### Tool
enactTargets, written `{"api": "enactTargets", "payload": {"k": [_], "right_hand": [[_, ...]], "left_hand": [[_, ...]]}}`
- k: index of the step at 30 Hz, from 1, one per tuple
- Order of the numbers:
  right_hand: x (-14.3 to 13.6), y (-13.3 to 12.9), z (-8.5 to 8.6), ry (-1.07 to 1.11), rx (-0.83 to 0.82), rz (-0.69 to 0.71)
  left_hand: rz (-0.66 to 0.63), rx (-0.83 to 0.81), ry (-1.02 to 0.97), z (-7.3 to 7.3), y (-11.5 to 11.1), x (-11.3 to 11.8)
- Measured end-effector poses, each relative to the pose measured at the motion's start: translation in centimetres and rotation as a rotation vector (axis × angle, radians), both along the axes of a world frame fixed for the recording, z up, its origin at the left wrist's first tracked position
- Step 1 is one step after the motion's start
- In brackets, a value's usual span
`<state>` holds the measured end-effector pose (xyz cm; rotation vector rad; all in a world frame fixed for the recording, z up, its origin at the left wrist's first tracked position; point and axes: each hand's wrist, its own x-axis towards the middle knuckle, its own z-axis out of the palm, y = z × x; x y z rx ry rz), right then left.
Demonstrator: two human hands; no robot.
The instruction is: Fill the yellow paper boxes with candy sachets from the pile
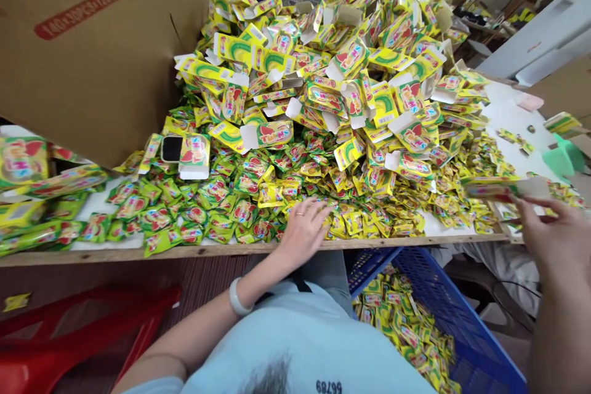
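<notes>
Pinched at one end by the right hand point(556, 228), a small carton point(494, 188) juts left; the left hand point(302, 231), loosely open, lies over near packets point(353, 221).

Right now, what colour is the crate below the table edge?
The crate is blue; the head view, the only one, shows it.

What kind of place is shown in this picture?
Probably a small packing workshop: many open small boxes are piled above loose candy-like packets, a large printed carton stands beside them, and a blue crate holds more packets.
</notes>
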<state>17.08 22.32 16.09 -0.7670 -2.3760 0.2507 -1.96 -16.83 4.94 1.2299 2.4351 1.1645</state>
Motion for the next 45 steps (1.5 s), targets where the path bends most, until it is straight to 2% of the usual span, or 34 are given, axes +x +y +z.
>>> {"api": "enactTargets", "payload": {"k": [1,2,3,5,6,8,10,12,14,17,19,24,28,31,33,36,40,43,45], "right_hand": [[-0.6,0.9,0.3,0.006,0.107,-0.041],[-1.7,0.6,0.1,-0.013,0.204,-0.021],[-3.2,-0.7,-0.7,-0.003,0.288,0.035],[-6.7,-5.8,-3.5,-0.077,0.262,0.416],[-8.5,-8.9,-5.3,-0.148,0.248,0.557],[-11.6,-14.2,-8.7,-0.305,0.24,0.776],[-13.6,-17.4,-11.1,-0.387,0.124,0.842],[-14.5,-18.2,-12.3,-0.369,-0.027,0.843],[-14.3,-17.7,-12.7,-0.261,-0.221,0.822],[-12.6,-17.1,-12.6,-0.058,-0.546,0.751],[-11.1,-17.5,-12.5,0.032,-0.711,0.681],[-8.4,-20.2,-12.6,0.111,-0.871,0.566],[-9.3,-22.9,-13.1,0.227,-0.985,0.503],[-10.6,-24.6,-14.0,0.296,-1.056,0.454],[-11.1,-25.4,-14.6,0.32,-1.055,0.432],[-11.4,-26.0,-15.2,0.362,-1.041,0.403],[-11.6,-26.0,-14.8,0.402,-1.059,0.401],[-11.8,-25.2,-13.7,0.371,-1.24,0.499],[-11.7,-24.3,-13.1,0.342,-1.357,0.54]], "left_hand": [[0.083,-0.075,0.125,-0.3,-0.1,-0.8],[0.143,-0.145,0.217,-0.6,-0.2,-1.4],[0.176,-0.201,0.281,-0.9,-0.2,-1.8],[0.19,-0.253,0.362,-1.4,-0.3,-2.2],[0.192,-0.253,0.386,-1.6,-0.4,-2.2],[0.183,-0.216,0.413,-1.9,-0.6,-1.8],[0.135,-0.178,0.411,-2.0,-0.9,-1.1],[0.063,-0.193,0.387,-2.0,-1.0,-0.4],[0.009,-0.257,0.354,-2.0,-0.7,0.2],[-0.002,-0.317,0.295,-2.0,0.1,0.5],[-0.001,-0.287,0.231,-2.0,0.5,0.3],[0.044,-0.084,-0.055,-1.1,0.2,-0.8],[0.153,0.091,-0.386,-0.5,0.2,-1.3],[0.19,0.287,-0.689,-0.8,0.3,-1.3],[0.246,0.383,-0.782,-1.2,0.4,-1.2],[0.287,0.474,-0.816,-1.5,0.6,-1.2],[0.225,0.581,-0.843,-1.2,1.2,-1.0],[0.152,0.587,-0.779,-0.8,1.8,-0.6],[0.11,0.529,-0.613,-0.3,2.1,-0.8]]}}
